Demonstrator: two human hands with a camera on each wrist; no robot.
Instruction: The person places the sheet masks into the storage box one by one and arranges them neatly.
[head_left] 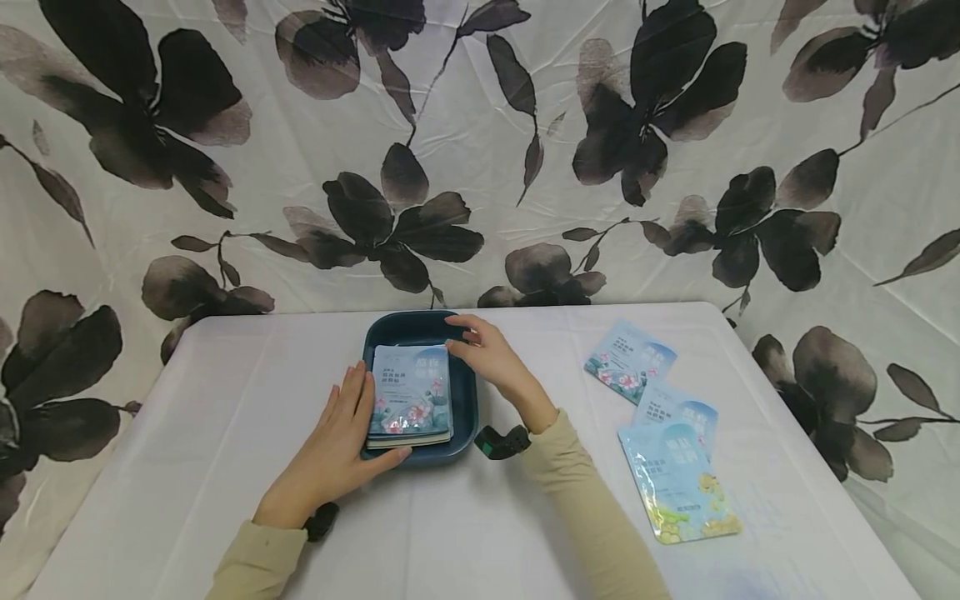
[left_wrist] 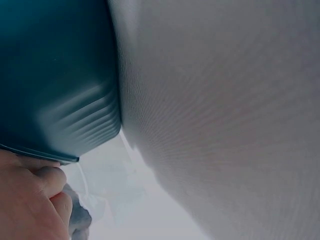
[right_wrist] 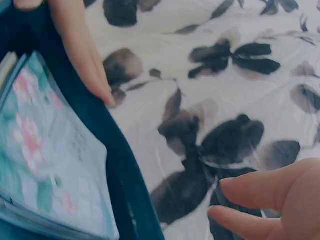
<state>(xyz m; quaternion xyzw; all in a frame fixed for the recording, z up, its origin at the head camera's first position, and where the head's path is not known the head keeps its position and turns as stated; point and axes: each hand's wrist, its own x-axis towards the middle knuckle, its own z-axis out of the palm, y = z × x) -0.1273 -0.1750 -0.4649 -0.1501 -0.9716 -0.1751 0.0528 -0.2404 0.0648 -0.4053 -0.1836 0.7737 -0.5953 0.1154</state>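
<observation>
A stack of flat blue sachets with pink flowers (head_left: pixel 408 392) lies in a dark blue tray (head_left: pixel 467 408). My left hand (head_left: pixel 330 446) rests along the tray's left side, its fingers straight beside the stack and its thumb at the front rim. My right hand (head_left: pixel 491 354) is over the tray's back right corner, fingers loosely bent and apart, with nothing between them. In the right wrist view, the thumb and finger of the right hand (right_wrist: pixel 265 202) stand apart from the sachet stack (right_wrist: pixel 45 150). The left wrist view shows the tray's ribbed outer wall (left_wrist: pixel 60 85) close up.
To the right on the white tablecloth (head_left: pixel 555 500) lie two loose blue sachets, a flowered one (head_left: pixel 630 360) and one partly covered (head_left: pixel 667 402). A larger sachet with yellow flowers (head_left: pixel 678 483) overlaps the latter. Behind the table hangs a floral cloth (head_left: pixel 540 208).
</observation>
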